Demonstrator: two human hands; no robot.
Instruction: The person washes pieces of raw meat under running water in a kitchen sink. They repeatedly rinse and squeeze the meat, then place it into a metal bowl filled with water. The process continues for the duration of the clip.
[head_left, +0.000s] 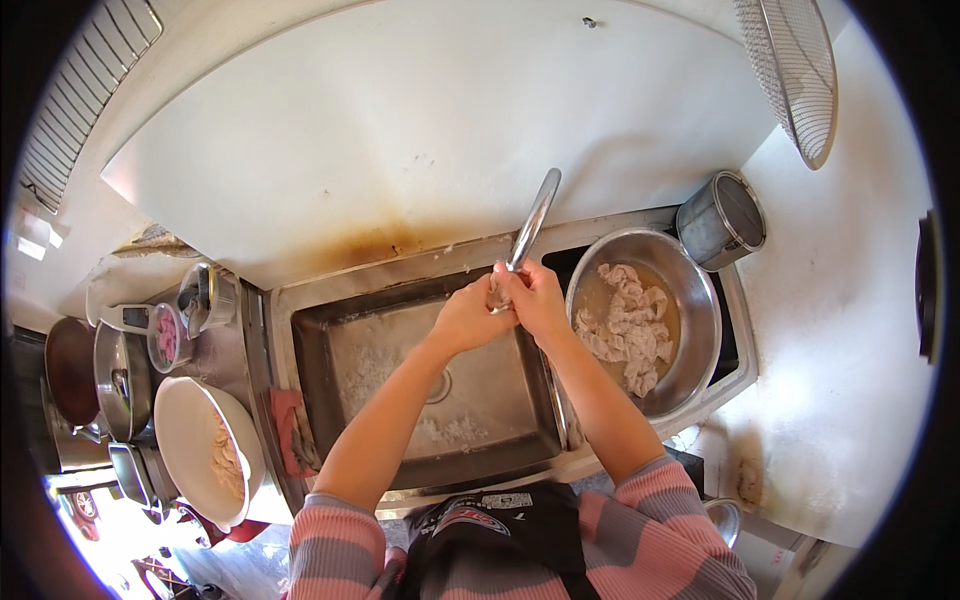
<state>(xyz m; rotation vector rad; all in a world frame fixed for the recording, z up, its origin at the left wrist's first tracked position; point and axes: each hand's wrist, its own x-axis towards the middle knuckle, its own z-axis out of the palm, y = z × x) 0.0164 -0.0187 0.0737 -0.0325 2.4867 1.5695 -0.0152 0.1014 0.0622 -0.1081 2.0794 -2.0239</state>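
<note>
Beneath the spout of a chrome faucet (534, 217), my left hand (474, 313) and my right hand (541, 298) meet over the sink's back right part. Pinched between them is a small pale piece (498, 295), mostly hidden by my fingers; it looks like raw meat. Under my forearms lies a stainless steel sink basin (480, 382) with white bits scattered on its bottom around the drain (440, 386). To the right, a round steel bowl (697, 352) holds pale, wrinkled raw pieces (626, 322) in cloudy yellowish liquid.
At left stand a white bowl (184, 435) with pale pieces inside, plastic containers (166, 337) and metal pans (120, 382). A pink cloth (285, 427) hangs at the sink's left edge. Behind the steel bowl sits a metal canister (712, 225). A mesh strainer (795, 82) hangs upper right.
</note>
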